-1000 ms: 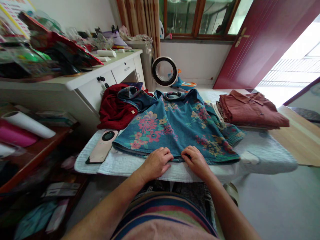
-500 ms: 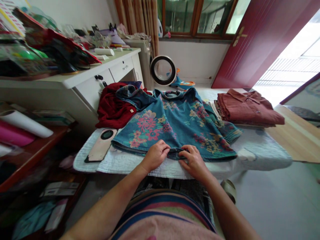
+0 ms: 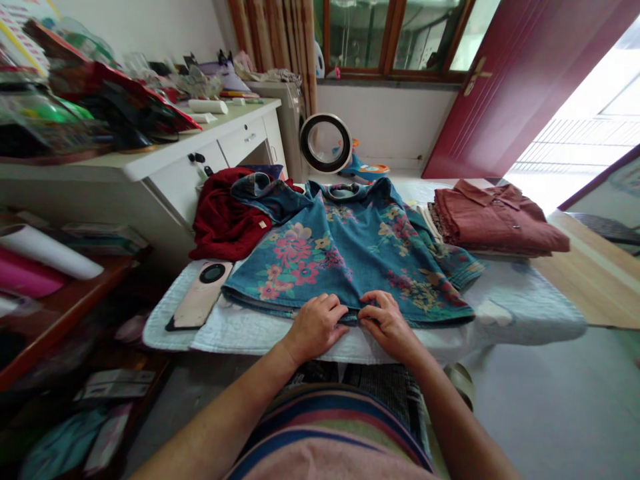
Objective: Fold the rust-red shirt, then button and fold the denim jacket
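A blue denim shirt (image 3: 360, 247) with pink and yellow flowers lies spread on the cloth-covered table, its collar at the far side and its hem towards me. My left hand (image 3: 319, 325) is closed at the middle of the hem, fingers curled over the edge. Close beside it, my right hand (image 3: 384, 323) also pinches the hem between thumb and fingers. One shirt sleeve reaches over a dark red garment (image 3: 225, 213) on the left; the other lies out to the right. My fingers hide part of the hem.
A phone (image 3: 200, 297) lies face down at the table's left. On the right sits a stack of folded clothes with a rust-red shirt (image 3: 500, 217) on top. A pale quilted cloth (image 3: 530, 300) covers the table. Beyond stands a round ring-shaped object (image 3: 326, 143); a white desk (image 3: 185, 190) is at left.
The hem between my hands, lifted and folded open before, now lies flatter and lower. My left fingers have shifted slightly right and down along it.
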Action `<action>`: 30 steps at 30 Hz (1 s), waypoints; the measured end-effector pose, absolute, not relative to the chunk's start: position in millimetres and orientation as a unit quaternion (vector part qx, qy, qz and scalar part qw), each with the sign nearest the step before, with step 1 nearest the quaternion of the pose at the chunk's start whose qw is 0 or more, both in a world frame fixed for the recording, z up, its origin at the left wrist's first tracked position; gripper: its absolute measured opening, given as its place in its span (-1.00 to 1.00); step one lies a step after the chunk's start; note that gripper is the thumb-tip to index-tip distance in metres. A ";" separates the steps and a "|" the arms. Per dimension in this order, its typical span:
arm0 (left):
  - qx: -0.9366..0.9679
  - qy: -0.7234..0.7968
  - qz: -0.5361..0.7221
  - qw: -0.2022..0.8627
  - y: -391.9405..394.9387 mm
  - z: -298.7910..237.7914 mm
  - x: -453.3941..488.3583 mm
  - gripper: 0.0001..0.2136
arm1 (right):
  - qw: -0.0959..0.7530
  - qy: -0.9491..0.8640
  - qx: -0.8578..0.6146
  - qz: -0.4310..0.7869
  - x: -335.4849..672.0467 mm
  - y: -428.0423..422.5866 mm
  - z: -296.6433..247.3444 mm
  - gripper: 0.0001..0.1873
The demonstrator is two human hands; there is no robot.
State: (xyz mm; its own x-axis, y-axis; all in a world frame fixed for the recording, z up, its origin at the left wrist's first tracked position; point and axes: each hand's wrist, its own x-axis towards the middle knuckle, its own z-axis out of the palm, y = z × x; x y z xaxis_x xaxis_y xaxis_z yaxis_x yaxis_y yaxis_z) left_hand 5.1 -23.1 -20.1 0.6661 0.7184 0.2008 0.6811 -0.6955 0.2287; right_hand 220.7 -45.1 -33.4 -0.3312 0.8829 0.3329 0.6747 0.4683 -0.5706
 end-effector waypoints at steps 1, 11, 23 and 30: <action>0.909 0.389 0.137 0.057 -23.6 -20.1 7.4 -0.75 | 0.311 -0.798 -0.487 0.171 220.3 -44.7 -33.2 -0.85; 0.899 0.361 0.240 -0.064 -26.9 -35.8 16.0 -0.90 | 0.362 -0.752 -0.511 0.208 214.3 -48.1 -31.2 -0.84; 0.913 0.320 0.249 -0.034 -16.7 -24.1 3.0 -0.91 | 0.361 -0.783 -0.487 0.138 207.4 -46.8 -25.9 -0.85; 0.927 0.318 0.191 -0.049 -26.3 -23.8 2.3 -0.92 | 0.320 -0.800 -0.480 0.165 211.5 -54.6 -21.5 -0.88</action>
